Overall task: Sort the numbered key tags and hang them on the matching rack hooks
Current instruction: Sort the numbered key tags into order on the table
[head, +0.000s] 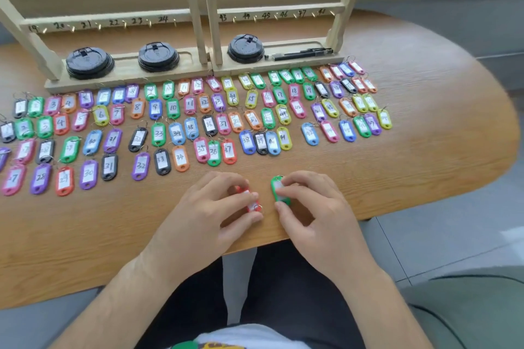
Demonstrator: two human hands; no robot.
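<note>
Near the table's front edge my left hand (209, 204) pinches a red key tag (251, 200) between thumb and fingers. Just to its right my right hand (312, 204) pinches a green key tag (277, 189) that lies on the wood. Their numbers are hidden by my fingers. Several coloured numbered tags (175, 127) lie in rows across the table, roughly in number order. Behind them stand two wooden racks (198, 8) with numbered brass hooks; the hooks in view carry no tags.
Three black cup lids (90, 61) and a black pen (300, 54) sit in the racks' base trays. The wooden table (425, 150) curves away at the right, with grey floor beyond. My lap is below the front edge.
</note>
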